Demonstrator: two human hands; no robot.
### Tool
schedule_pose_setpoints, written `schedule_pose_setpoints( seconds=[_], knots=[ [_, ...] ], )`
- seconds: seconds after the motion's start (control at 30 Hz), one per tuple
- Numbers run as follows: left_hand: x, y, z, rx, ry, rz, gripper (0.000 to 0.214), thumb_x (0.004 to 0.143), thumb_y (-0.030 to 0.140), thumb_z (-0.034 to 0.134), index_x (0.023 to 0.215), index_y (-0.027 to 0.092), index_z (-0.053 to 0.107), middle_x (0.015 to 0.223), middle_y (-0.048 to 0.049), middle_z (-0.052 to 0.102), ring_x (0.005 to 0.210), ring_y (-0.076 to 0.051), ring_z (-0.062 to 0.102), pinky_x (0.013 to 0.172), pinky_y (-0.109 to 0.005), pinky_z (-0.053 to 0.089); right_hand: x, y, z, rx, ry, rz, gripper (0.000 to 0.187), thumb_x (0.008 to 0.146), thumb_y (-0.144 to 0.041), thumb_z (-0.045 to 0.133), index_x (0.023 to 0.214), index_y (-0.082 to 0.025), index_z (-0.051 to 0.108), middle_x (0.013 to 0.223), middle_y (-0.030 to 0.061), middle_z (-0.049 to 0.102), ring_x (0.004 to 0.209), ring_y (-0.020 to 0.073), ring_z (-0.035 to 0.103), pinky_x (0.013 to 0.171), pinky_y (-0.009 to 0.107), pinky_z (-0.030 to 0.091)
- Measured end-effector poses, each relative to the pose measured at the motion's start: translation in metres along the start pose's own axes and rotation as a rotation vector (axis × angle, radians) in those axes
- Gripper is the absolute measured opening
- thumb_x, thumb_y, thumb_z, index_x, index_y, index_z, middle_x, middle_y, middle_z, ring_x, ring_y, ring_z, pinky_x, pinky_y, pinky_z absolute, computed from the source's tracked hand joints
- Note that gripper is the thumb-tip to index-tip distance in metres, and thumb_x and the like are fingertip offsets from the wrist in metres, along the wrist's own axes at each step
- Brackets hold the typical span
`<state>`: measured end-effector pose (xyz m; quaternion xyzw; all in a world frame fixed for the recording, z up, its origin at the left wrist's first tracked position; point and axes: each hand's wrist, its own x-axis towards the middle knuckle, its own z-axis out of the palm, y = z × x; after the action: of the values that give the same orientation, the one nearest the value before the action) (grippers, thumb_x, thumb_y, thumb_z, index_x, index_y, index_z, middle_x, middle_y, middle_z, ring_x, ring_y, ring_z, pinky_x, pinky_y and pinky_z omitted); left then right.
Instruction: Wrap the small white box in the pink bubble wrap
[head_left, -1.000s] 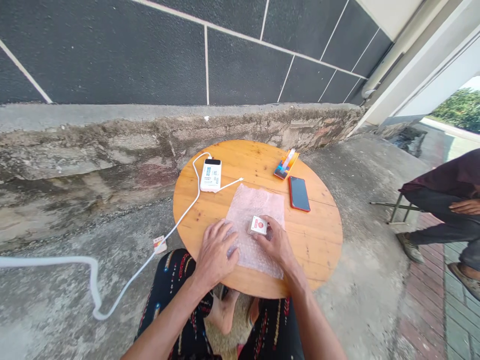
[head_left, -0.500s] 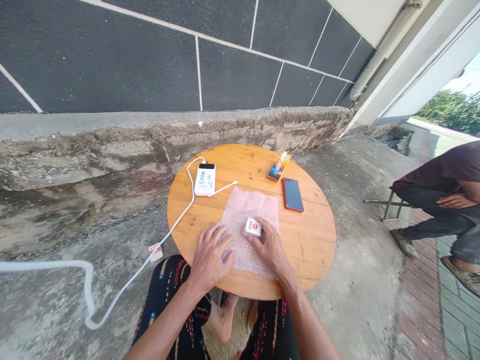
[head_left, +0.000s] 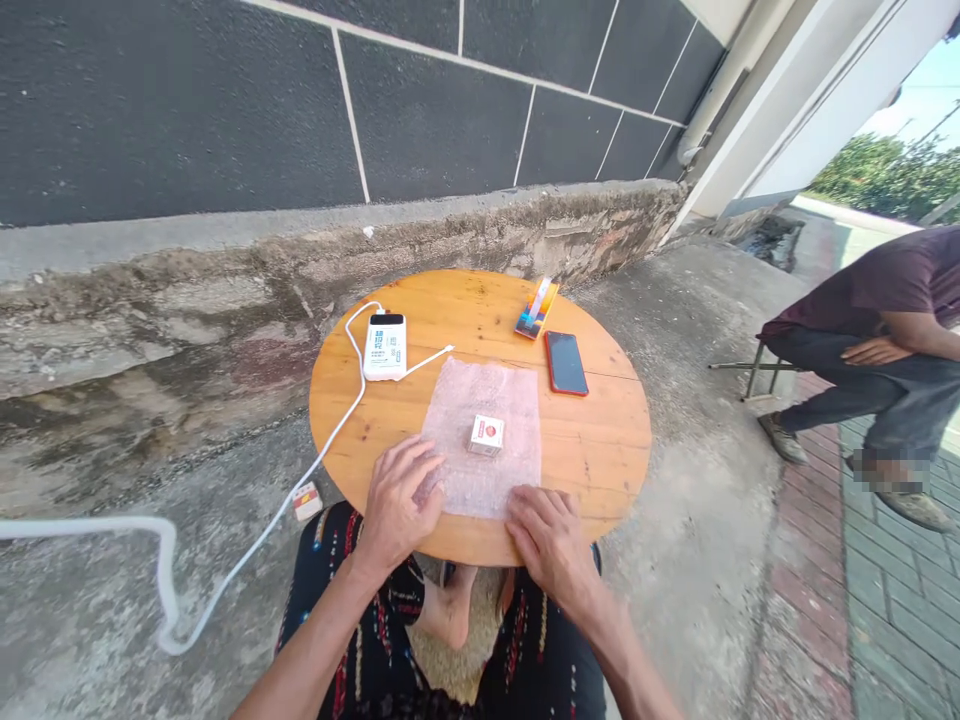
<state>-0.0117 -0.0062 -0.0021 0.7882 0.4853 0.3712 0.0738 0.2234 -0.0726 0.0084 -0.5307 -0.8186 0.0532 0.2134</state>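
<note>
A small white box (head_left: 487, 435) with red print sits on a sheet of pinkish bubble wrap (head_left: 487, 390), a little nearer than its middle. Neither hand touches the box. My left hand (head_left: 399, 500) rests by the left edge of the wrap with its fingers apart. At the near right corner of the sheet, my right hand (head_left: 551, 535) lies palm down, fingers extended over the corner and holding nothing that shows. Its fingertips touch the wrap or the table beside it; I cannot tell which.
On the round wooden table (head_left: 600, 450) are a white power bank (head_left: 385, 350) with a cable (head_left: 330, 440) running off left, a phone (head_left: 567, 362) and a colourful stand-like object (head_left: 536, 310). Another small box (head_left: 307, 501) lies on the ground. A person (head_left: 870, 330) sits at right.
My right hand has let go of the small box and drawn back to the near right corner of the wrap. The box stays on the sheet. The camera view has shifted slightly.
</note>
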Motion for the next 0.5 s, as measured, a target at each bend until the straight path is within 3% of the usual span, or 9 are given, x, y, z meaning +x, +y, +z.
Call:
schedule_pose_setpoints(
  seconds=[0.13, 0.3, 0.5],
  knots=[
    [-0.001, 0.014, -0.012, 0.021, -0.064, 0.072, 0.03, 0.078, 0.021, 0.057, 0.107, 0.021, 0.061, 0.125, -0.009, 0.056, 0.126, -0.029, 0.043, 0.103, -0.05, 0.038, 0.009, 0.002, 0.006, -0.007, 0.046, 0.018, 0.017, 0.091, -0.012, 0.045, 0.092, -0.019, 0.06, 0.105, 0.007, 0.065, 0.091, 0.0233, 0.057, 0.08, 0.04, 0.04],
    [0.003, 0.036, -0.013, 0.093, -0.167, 0.155, 0.04, 0.076, 0.02, 0.062, 0.115, 0.022, 0.058, 0.138, -0.0097, 0.046, 0.133, -0.031, 0.034, 0.109, -0.053, 0.031, 0.02, 0.006, -0.007, 0.145, 0.096, 0.083, 0.013, 0.09, -0.014, 0.045, 0.087, -0.02, 0.057, 0.104, 0.006, 0.064, 0.089, 0.0207, 0.058, 0.081, 0.038, 0.038],
    [0.028, 0.034, 0.001, 0.021, -0.041, 0.117, 0.016, 0.079, 0.009, 0.052, 0.079, 0.021, 0.062, 0.124, -0.0053, 0.058, 0.125, -0.025, 0.044, 0.103, -0.047, 0.038, 0.035, 0.017, -0.032, 0.308, 0.142, 0.165, 0.014, 0.089, -0.02, 0.047, 0.081, -0.021, 0.058, 0.093, 0.0049, 0.065, 0.088, 0.0208, 0.059, 0.081, 0.036, 0.042]
  ],
)
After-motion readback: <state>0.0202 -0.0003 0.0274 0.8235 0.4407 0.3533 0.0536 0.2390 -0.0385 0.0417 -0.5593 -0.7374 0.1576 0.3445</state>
